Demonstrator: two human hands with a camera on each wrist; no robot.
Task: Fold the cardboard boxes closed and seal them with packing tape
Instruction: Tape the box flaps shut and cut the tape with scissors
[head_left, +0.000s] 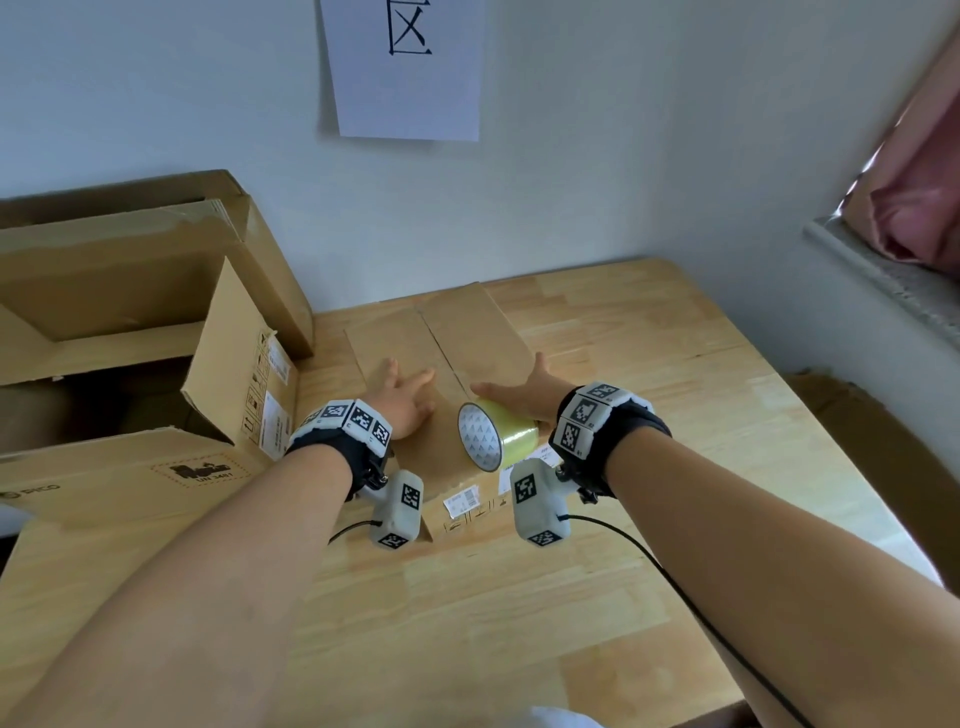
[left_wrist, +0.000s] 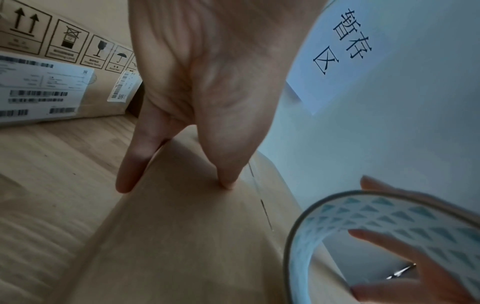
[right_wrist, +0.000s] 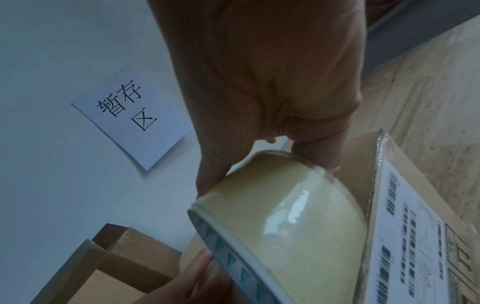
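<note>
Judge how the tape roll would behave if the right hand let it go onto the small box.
The tape roll is round and rests on its curved side on the small box, so it would probably roll. Its glossy surface looks slippery. The hollow core suggests it is light.

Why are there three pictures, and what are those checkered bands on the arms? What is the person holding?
No robot here, just a person taping boxes. The top picture comes from a camera on their head. The other two come from little cameras strapped to each wrist; the checkered wrist bands hold them on. On the wooden table lies a small cardboard box with its flaps folded shut. The left hand presses flat on top of it. The right hand grips a roll of yellowish packing tape, with fingers through its middle. A bigger open box stands on the left, and a paper sign hangs on the wall.
</note>
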